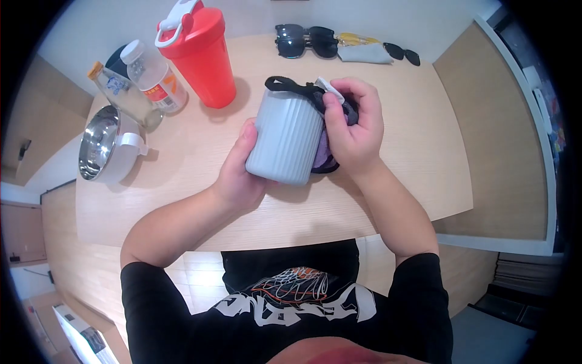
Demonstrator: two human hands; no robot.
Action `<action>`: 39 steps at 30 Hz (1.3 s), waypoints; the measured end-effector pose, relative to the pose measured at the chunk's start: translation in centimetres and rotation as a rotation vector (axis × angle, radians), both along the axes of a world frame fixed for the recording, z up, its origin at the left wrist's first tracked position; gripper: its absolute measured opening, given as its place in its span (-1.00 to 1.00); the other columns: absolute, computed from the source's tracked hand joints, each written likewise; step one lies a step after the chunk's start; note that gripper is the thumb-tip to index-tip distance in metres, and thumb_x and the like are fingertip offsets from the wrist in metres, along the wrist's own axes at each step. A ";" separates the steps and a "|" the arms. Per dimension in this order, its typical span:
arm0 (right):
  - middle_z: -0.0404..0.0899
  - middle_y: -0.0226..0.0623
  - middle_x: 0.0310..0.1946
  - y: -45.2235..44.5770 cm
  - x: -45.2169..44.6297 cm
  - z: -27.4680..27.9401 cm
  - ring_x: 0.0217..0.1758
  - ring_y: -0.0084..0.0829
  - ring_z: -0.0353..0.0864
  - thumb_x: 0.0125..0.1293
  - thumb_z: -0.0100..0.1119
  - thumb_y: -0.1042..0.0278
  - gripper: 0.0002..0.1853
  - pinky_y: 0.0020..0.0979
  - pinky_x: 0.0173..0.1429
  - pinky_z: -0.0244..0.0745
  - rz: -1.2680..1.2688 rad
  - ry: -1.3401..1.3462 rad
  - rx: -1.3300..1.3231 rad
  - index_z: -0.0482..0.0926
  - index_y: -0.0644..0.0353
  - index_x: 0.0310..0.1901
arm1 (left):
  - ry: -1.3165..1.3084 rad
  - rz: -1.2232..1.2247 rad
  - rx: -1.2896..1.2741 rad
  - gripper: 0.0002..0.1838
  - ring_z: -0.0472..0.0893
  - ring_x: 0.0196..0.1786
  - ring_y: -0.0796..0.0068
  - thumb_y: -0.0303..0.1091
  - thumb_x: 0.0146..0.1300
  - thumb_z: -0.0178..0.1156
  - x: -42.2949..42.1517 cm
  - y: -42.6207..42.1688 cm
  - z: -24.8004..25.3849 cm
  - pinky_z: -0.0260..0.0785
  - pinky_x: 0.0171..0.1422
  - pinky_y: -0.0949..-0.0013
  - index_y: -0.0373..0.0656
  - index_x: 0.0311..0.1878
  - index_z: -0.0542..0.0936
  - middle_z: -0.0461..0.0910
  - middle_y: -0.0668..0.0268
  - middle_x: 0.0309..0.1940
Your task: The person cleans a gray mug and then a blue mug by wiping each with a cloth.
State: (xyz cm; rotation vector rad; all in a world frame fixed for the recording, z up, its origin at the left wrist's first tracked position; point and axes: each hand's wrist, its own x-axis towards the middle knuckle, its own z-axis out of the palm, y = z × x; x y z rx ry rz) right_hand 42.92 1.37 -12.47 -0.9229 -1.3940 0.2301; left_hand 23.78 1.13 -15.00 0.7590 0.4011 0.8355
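A pale grey-blue ribbed cup (285, 136) is tilted slightly above the table, and my left hand (236, 167) is wrapped round its lower left side and base. At the cup's right, my right hand (359, 130) pinches a purple cloth (322, 150) with black edging, its thumb and fingers near a small white tag (330, 90). A black strap loop (284, 82) from the cloth lies over the cup's rim. The cup's inside is hidden, and most of the cloth is behind the cup and my right hand.
On the table (182, 206), a red shaker bottle (206, 60) stands at back left, near a plastic bottle (156, 79), a glass bottle (124, 94) and a steel-lined bowl (115, 148). Sunglasses (306, 42) and a grey pouch (365, 53) lie at the back. A panel (497, 127) borders the right.
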 end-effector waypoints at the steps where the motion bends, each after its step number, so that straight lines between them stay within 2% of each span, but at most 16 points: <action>1: 0.56 -0.17 -0.23 0.0 0.0 -0.1 -0.23 -0.23 0.58 0.24 0.28 0.58 -0.85 -0.37 -0.13 0.52 -0.017 -0.085 0.044 0.57 0.26 -0.16 | 0.004 -0.051 0.011 -0.24 0.45 0.37 0.17 0.29 0.50 -0.36 -0.1 0.0 0.2 0.35 0.41 0.05 -0.09 0.51 0.17 0.34 0.11 0.40; 4: 0.53 -0.16 -0.21 -0.6 -0.6 0.2 -0.21 -0.21 0.56 0.19 0.33 0.57 -0.82 -0.34 -0.13 0.51 -0.078 -0.280 0.112 0.58 0.25 -0.18 | -0.026 0.002 -0.042 -0.25 0.47 0.35 0.16 0.29 0.49 -0.34 0.2 0.0 -0.2 0.35 0.41 0.04 -0.08 0.49 0.21 0.38 0.12 0.37; 8: 0.52 -0.15 -0.20 -3.0 -2.3 -0.2 -0.22 -0.19 0.57 0.07 0.41 0.55 -0.75 -0.30 -0.15 0.53 0.137 -0.502 0.176 0.60 0.20 -0.20 | -0.085 0.063 -0.277 -0.29 0.55 0.27 0.19 0.27 0.50 -0.25 -0.2 0.7 0.0 0.44 0.34 0.10 -0.14 0.39 0.31 0.48 0.06 0.24; 10: 0.53 -0.17 -0.21 -3.7 -3.0 -0.1 -0.23 -0.19 0.57 0.01 0.44 0.53 -0.71 -0.29 -0.17 0.54 0.230 -0.546 0.187 0.60 0.17 -0.20 | -0.140 0.105 -0.230 -0.29 0.59 0.21 0.19 0.28 0.48 -0.21 0.2 0.8 0.2 0.52 0.23 0.12 -0.15 0.37 0.33 0.52 0.08 0.19; 14: 0.56 -0.17 -0.27 -2.4 -1.8 0.0 -0.29 -0.22 0.59 0.04 0.46 0.53 -0.74 -0.31 -0.24 0.54 0.161 -0.466 0.220 0.59 0.20 -0.23 | 0.014 0.060 -0.219 -0.20 0.51 0.30 0.12 0.33 0.41 -0.16 -0.1 0.9 0.2 0.34 0.41 0.00 -0.14 0.43 0.28 0.46 0.06 0.28; 18: 0.57 -0.15 -0.30 -0.3 0.1 0.3 -0.30 -0.23 0.59 0.11 0.41 0.57 -0.81 -0.35 -0.26 0.53 -0.042 -0.358 0.217 0.59 0.24 -0.25 | 0.001 0.041 -0.175 -0.27 0.45 0.36 0.17 0.21 0.42 -0.09 0.1 0.3 0.3 0.29 0.44 0.05 -0.13 0.45 0.26 0.43 0.12 0.32; 21: 0.57 -0.14 -0.31 0.1 0.4 0.3 -0.31 -0.22 0.59 0.14 0.39 0.59 -0.84 -0.36 -0.27 0.53 -0.076 -0.336 0.251 0.60 0.25 -0.26 | -0.038 0.035 -0.071 -0.38 0.50 0.32 0.27 0.10 0.42 0.00 0.5 0.4 0.2 0.42 0.35 0.16 -0.17 0.35 0.34 0.48 0.14 0.27; 24: 0.57 -0.15 -0.30 -0.5 0.0 0.5 -0.31 -0.22 0.59 0.08 0.41 0.57 -0.80 -0.35 -0.27 0.53 -0.049 -0.407 0.261 0.60 0.24 -0.25 | -0.016 0.017 0.045 -0.36 0.47 0.35 0.26 0.08 0.42 0.01 0.3 0.7 -0.4 0.38 0.41 0.14 -0.22 0.36 0.34 0.47 0.12 0.29; 27: 0.58 -0.18 -0.27 -2.4 -1.3 0.3 -0.32 -0.23 0.59 0.00 0.43 0.54 -0.74 -0.33 -0.27 0.53 0.089 -0.545 0.288 0.61 0.20 -0.23 | -0.015 0.125 -0.114 -0.31 0.49 0.34 0.22 0.11 0.42 0.01 0.3 -0.1 -0.9 0.36 0.43 0.12 -0.27 0.38 0.33 0.47 0.08 0.29; 29: 0.58 -0.21 -0.25 -3.3 -2.3 -0.2 -0.31 -0.24 0.59 -0.05 0.43 0.52 -0.69 -0.31 -0.27 0.53 0.265 -0.595 0.357 0.62 0.18 -0.21 | -0.034 0.066 -0.134 -0.15 0.48 0.36 0.06 0.35 0.45 -0.27 -0.2 0.7 -0.7 0.31 0.47 -0.02 -0.24 0.45 0.26 0.41 -0.04 0.36; 31: 0.58 -0.22 -0.24 -3.5 -2.5 -0.4 -0.32 -0.24 0.59 -0.07 0.44 0.53 -0.67 -0.31 -0.28 0.53 0.339 -0.611 0.381 0.62 0.17 -0.19 | -0.114 -0.035 -0.129 -0.05 0.47 0.36 0.02 0.47 0.39 -0.29 -0.7 1.8 -1.2 0.29 0.49 -0.04 -0.25 0.47 0.25 0.39 -0.06 0.37; 32: 0.58 -0.23 -0.23 -3.5 -2.5 -0.5 -0.32 -0.24 0.59 -0.08 0.44 0.53 -0.65 -0.30 -0.28 0.53 0.375 -0.618 0.393 0.62 0.17 -0.18 | -0.080 -0.026 -0.134 0.01 0.46 0.36 -0.01 0.52 0.34 -0.25 -0.3 1.4 -0.7 0.28 0.49 -0.03 -0.27 0.48 0.22 0.38 -0.08 0.37; 33: 0.58 -0.23 -0.23 -3.3 -2.2 -0.3 -0.32 -0.24 0.59 -0.08 0.45 0.54 -0.65 -0.31 -0.29 0.52 0.304 -0.594 0.371 0.62 0.17 -0.18 | -0.249 -0.048 -0.173 -0.17 0.55 0.26 0.15 0.34 0.41 -0.03 -0.1 0.9 -1.4 0.41 0.39 0.11 -0.25 0.39 0.32 0.49 0.00 0.25; 36: 0.56 -0.19 -0.25 -1.9 -0.1 0.5 -0.32 -0.25 0.57 -0.05 0.44 0.56 -0.65 -0.33 -0.30 0.51 0.082 -0.500 0.311 0.61 0.17 -0.17 | -0.054 -0.004 0.016 -0.19 0.57 0.21 0.29 0.21 0.27 0.27 0.0 0.5 -1.5 0.43 0.34 0.19 -0.24 0.34 0.34 0.53 0.12 0.16; 37: 0.56 -0.18 -0.26 -1.5 0.1 0.4 -0.32 -0.24 0.57 -0.04 0.44 0.56 -0.66 -0.33 -0.30 0.52 0.048 -0.445 0.293 0.61 0.17 -0.17 | -0.147 -0.065 0.041 -0.19 0.56 0.23 0.28 0.13 0.21 0.36 0.2 0.2 -0.8 0.43 0.34 0.19 -0.24 0.34 0.35 0.53 0.12 0.17; 39: 0.55 -0.17 -0.27 -1.1 0.2 0.4 -0.32 -0.23 0.56 -0.02 0.43 0.57 -0.67 -0.32 -0.28 0.52 -0.026 -0.337 0.259 0.60 0.17 -0.17 | -0.153 -0.082 0.084 -0.18 0.55 0.25 0.28 0.10 0.19 0.38 0.4 -0.1 -0.9 0.42 0.34 0.19 -0.24 0.34 0.34 0.53 0.12 0.18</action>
